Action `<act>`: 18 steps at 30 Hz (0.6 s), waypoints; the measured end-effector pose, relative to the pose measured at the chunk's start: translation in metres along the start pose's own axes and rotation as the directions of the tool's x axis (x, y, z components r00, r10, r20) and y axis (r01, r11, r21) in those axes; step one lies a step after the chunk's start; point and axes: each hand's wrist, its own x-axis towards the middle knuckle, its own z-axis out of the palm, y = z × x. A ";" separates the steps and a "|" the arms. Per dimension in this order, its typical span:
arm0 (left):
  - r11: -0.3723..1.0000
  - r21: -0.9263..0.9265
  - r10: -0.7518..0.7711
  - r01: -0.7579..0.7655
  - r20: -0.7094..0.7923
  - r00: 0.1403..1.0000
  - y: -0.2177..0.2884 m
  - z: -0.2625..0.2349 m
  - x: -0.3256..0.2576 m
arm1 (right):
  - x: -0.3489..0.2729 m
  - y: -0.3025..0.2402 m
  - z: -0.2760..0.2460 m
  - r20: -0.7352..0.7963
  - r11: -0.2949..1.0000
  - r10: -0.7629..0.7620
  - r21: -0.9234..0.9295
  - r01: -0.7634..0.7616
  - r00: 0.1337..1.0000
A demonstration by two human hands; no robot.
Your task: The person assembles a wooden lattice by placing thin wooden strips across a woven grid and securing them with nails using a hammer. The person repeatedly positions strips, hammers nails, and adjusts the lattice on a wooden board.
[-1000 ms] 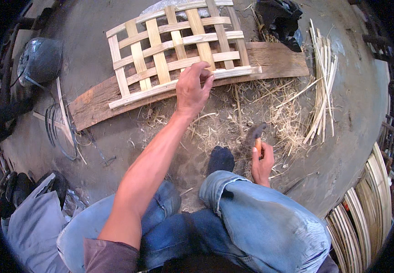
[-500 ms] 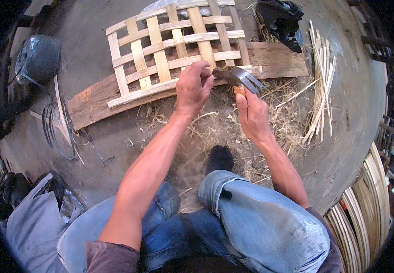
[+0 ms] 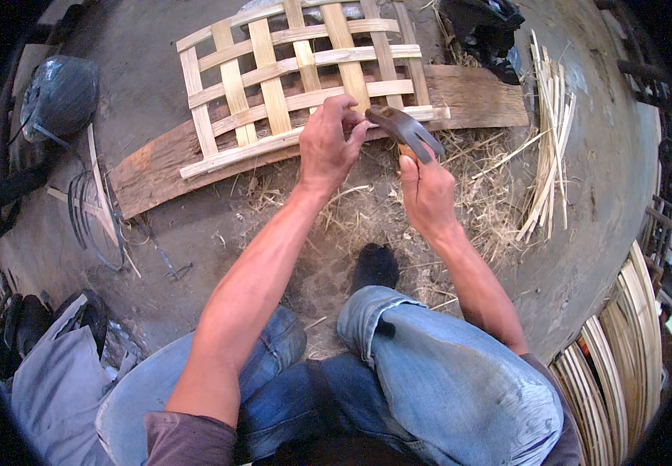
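A claw hammer (image 3: 412, 132) with a dark metal head and an orange-brown handle is in my right hand (image 3: 429, 190), fingers wrapped round the handle. Its head is tilted, with the striking end close to the fingertips of my left hand (image 3: 328, 144). Those fingers are bent in a pinch over the near edge of a woven lattice of pale wooden strips (image 3: 277, 109). Whatever they pinch is too small or too hidden to make out. Beneath the lattice's near part lies a rough brown plank (image 3: 479, 97).
Thin pale strips (image 3: 549, 147) lie in a bundle at right, near a black plastic bag (image 3: 482, 35). Shavings (image 3: 475, 186) litter the floor around the plank. A wrapped dark bundle (image 3: 60, 97) and a coiled band (image 3: 91, 217) are at left; bent slats (image 3: 631, 334) stand lower right.
The hammer head has tipped slightly and its striking end is a little closer to my left fingertips. My left hand keeps its pinch at nearly the same spot.
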 end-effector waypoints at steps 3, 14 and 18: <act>0.999 -0.025 -0.021 0.022 0.008 1.000 0.002 0.000 0.001 | 0.001 -0.001 0.001 0.017 1.000 -0.002 -0.019 0.002 1.000; 0.999 -0.054 -0.002 0.004 0.038 0.999 -0.002 -0.009 0.006 | -0.015 -0.001 -0.006 -0.014 0.994 0.108 0.013 -0.108 0.994; 0.997 0.038 0.062 -0.063 0.047 0.997 -0.004 -0.022 0.006 | -0.020 0.003 -0.007 -0.056 0.999 0.041 0.011 -0.040 0.998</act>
